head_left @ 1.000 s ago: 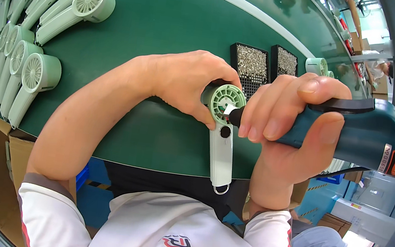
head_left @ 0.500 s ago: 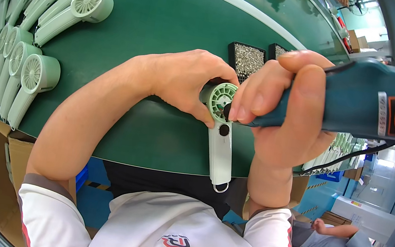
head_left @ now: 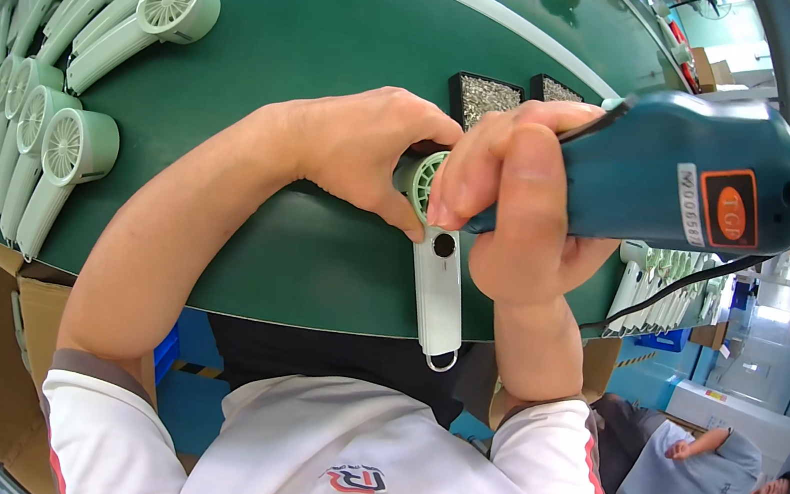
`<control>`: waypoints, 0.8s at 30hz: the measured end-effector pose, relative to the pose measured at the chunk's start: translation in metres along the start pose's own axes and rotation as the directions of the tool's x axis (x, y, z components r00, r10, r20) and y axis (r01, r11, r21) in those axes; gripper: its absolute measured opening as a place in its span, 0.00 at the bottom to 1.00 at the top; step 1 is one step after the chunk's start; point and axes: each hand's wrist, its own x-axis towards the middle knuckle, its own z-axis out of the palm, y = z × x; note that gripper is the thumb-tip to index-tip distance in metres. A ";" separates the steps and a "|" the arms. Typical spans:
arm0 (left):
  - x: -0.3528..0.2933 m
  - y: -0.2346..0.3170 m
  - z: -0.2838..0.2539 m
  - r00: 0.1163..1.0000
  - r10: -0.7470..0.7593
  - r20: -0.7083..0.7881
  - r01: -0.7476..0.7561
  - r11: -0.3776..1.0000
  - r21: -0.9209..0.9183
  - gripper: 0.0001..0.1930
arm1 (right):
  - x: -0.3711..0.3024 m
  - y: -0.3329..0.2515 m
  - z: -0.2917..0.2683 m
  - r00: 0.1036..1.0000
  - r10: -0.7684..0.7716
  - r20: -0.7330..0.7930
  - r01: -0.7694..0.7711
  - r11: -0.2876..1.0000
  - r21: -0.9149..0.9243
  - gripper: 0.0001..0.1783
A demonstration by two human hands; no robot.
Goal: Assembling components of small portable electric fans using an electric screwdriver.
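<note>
My left grip [head_left: 363, 154] holds the small fan [head_left: 438, 294] by its head [head_left: 421, 182] at the worktop's [head_left: 310, 276] near edge, and my right grip [head_left: 522, 192] wraps round a teal power tool [head_left: 648, 171] above it.

And here's the white shirt [head_left: 274, 463], short sleeves [head_left: 103, 418] finished in grey-brown cuffs [head_left: 103, 368], red stripes [head_left: 594, 492] racing down the outer edges! A small red-and-dark-blue logo [head_left: 357, 479] sits up front, black cloth [head_left: 330, 351] shows beyond the hem, and both forearms [head_left: 192, 219] are bare.
</note>
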 end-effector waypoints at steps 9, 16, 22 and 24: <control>-0.002 -0.001 0.002 0.997 0.080 -0.024 -0.078 0.994 0.078 0.30 | 0.005 0.002 0.008 0.999 -0.035 -0.029 0.037 0.997 0.070 0.04; -0.003 -0.007 0.003 0.989 0.140 -0.052 -0.131 0.979 0.155 0.34 | 0.015 -0.007 -0.015 0.999 -0.025 -0.029 0.030 0.980 0.197 0.06; 0.005 0.003 -0.001 0.998 0.051 0.026 -0.053 0.992 0.115 0.35 | 0.029 -0.015 -0.091 0.980 0.038 -0.194 0.037 0.928 0.370 0.16; 0.005 0.002 0.001 0.998 0.061 0.010 -0.062 0.991 0.122 0.34 | 0.020 0.012 -0.107 0.936 0.037 -0.349 -0.004 0.995 0.096 0.14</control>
